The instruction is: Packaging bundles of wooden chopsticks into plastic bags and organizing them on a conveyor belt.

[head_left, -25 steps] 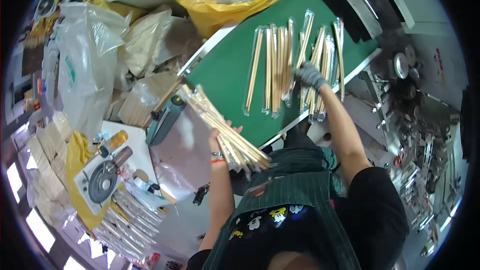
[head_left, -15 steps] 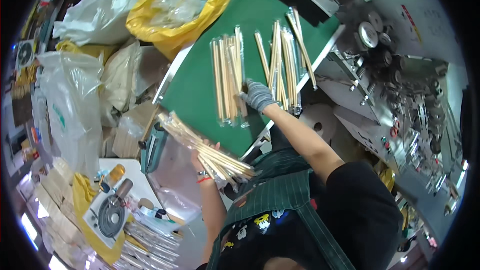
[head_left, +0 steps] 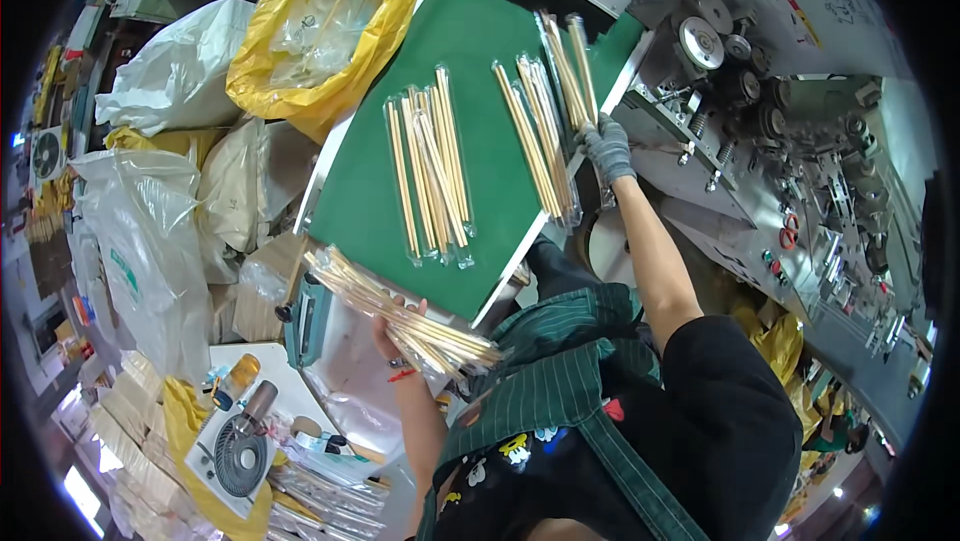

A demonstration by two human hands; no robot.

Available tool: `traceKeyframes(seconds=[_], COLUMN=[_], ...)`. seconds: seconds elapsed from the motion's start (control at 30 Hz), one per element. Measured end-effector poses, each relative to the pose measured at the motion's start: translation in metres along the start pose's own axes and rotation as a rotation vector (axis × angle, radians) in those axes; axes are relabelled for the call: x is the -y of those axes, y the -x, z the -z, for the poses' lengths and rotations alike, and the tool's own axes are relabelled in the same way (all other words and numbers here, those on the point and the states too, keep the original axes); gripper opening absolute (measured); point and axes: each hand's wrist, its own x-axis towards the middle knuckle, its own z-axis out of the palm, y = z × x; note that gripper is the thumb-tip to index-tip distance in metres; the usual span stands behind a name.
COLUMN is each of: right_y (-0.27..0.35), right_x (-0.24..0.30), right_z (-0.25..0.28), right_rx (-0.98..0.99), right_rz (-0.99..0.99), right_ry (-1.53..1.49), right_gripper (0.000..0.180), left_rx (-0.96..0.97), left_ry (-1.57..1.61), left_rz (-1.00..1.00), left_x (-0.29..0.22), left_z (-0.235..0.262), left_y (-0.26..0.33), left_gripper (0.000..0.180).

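Wooden chopsticks in clear plastic wrappers lie on a green belt surface [head_left: 350, 181]. One loose group of wrapped chopsticks [head_left: 430, 166] rests at the middle of it, a second group [head_left: 530, 141] farther right. My right hand [head_left: 608, 149], in a grey glove, is closed around the near ends of a few wrapped chopsticks [head_left: 568, 71] at the belt's right edge. My bare left hand [head_left: 384, 339] holds a thick bundle of wrapped chopsticks [head_left: 425, 326] from below, just off the belt's near left edge; the bundle hides part of its fingers.
A yellow bag [head_left: 270, 91] with clear plastic inside stands left of the belt, white sacks [head_left: 150, 251] beyond it. A machine with rollers [head_left: 700, 43] borders the right side. At lower left are a small fan [head_left: 240, 456] and an amber bottle [head_left: 240, 376].
My right hand has moved right, from beside the middle group to the chopsticks at the right edge, and has closed on a few. My left hand still holds its bundle.
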Motion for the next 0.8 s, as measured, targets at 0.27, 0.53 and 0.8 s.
traceKeyframes(seconds=[0.27,0.53,0.8], right_y=[0.028,-0.015,-0.015], right_x=[-0.009,0.005,0.064], right_z=[-0.041,-0.023,0.017], right_rx=[-0.241,0.458,0.591], right_rz=[0.448,-0.347,-0.278], right_ry=[0.998,0.25,-0.615], right_gripper=[0.036,0.024,0.028], left_rx=[-0.021,0.026,-0.037], left_ry=[-0.096,-0.114,-0.153], left_rz=[0.028,0.009,-0.021], left_x=[0.007,0.009,0.011], left_z=[-0.012,-0.009,-0.014], left_y=[-0.005,0.0,0.006], left_gripper=[0.044,0.044,0.045])
